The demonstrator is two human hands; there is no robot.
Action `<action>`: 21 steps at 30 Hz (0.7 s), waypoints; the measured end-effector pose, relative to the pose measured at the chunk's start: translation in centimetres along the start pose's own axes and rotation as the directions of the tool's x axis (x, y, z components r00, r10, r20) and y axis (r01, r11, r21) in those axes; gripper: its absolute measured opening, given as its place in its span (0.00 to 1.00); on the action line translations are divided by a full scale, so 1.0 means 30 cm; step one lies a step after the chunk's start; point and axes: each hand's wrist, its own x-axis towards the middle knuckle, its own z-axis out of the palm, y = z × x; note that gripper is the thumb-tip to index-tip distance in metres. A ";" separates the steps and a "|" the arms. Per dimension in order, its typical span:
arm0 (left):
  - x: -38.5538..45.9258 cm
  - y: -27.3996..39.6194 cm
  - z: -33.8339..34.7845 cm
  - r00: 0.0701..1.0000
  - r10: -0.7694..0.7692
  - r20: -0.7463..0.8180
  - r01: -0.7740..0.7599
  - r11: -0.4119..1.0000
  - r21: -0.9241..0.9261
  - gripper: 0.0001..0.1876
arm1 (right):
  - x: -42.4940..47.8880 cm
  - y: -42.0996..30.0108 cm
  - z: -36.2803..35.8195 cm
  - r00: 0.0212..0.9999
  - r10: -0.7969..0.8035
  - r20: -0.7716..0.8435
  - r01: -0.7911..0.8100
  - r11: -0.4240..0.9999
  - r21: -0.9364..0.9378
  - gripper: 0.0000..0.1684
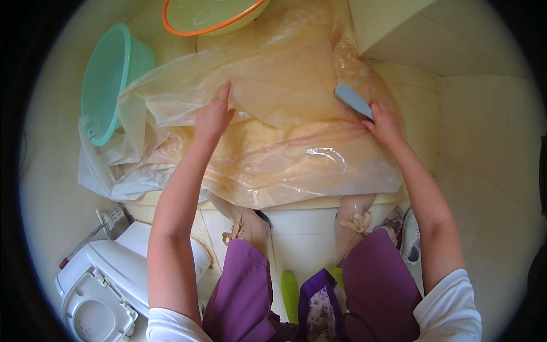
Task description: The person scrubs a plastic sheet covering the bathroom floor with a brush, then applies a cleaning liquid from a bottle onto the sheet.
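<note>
A large clear plastic sheet (282, 98) lies wrinkled and shiny in front of me, spread over a raised yellowish tiled surface. My left hand (216, 112) is over its left half, thumb apart from the stretched fingers, with nothing visible in it. On the right, my right hand (384, 122) grips the near end of a flat grey-blue brush or scraper (354, 101). This tool slants up and left across the sheet; its underside is hidden. Loose folds of plastic gather at the left, and the near edge hangs down by my knees.
A mint-green plastic basin (143, 55) stands tilted at the upper left, partly behind the sheet. Beyond the sheet is a pale yellow basin with an orange rim (213, 30). A white toilet (107, 260) is at lower left, and shoes (411, 235) lie beside my right leg. Tiled walls (474, 115) border the right.
</note>
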 end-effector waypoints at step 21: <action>-0.245 -0.246 0.127 0.982 -0.038 -0.187 0.085 0.964 0.251 0.19 | 0.223 -0.252 0.087 0.997 0.008 0.074 -0.012 0.998 0.059 0.10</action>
